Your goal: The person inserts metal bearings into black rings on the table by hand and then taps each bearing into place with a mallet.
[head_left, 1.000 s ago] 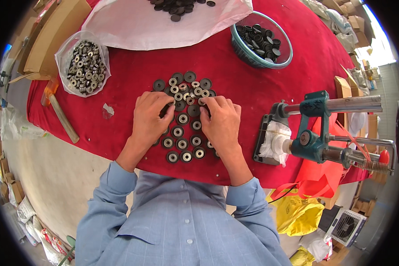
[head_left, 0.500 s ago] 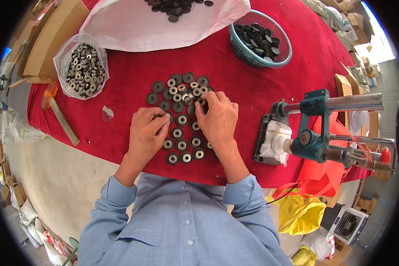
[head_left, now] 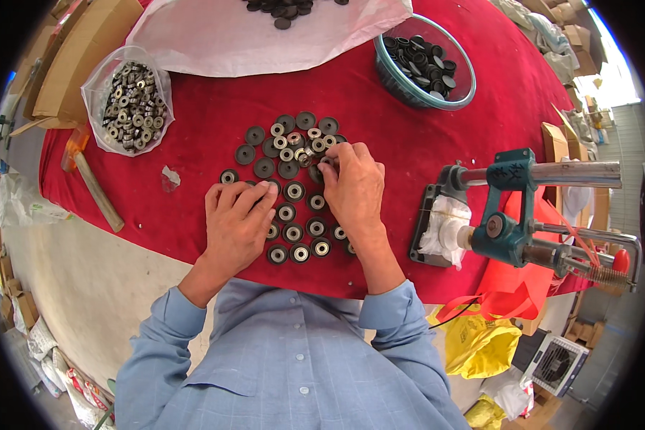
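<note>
Left of the press (head_left: 493,223): pale floor (head_left: 107,251) | our left hand (head_left: 235,221) half-curled, our right hand (head_left: 355,180) nearly pinched, grips we cannot tell | beneath and between, dark discs (head_left: 264,168), bearings (head_left: 280,142) on red cloth (head_left: 405,150) | beyond: teal bowl (head_left: 416,93), white sheet (head_left: 265,50), carton (head_left: 93,61)

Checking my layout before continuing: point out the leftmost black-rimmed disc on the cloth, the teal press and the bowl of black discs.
Leftmost black-rimmed disc (head_left: 228,176): head view, on its metal centre.
Teal press (head_left: 512,242): head view, on its frame.
Bowl (head_left: 400,81): head view, on its outer wall.

A workshop — a press (head_left: 510,240), cardboard boxes (head_left: 86,64) and masses of metal bearings (head_left: 135,107) show it.
</note>
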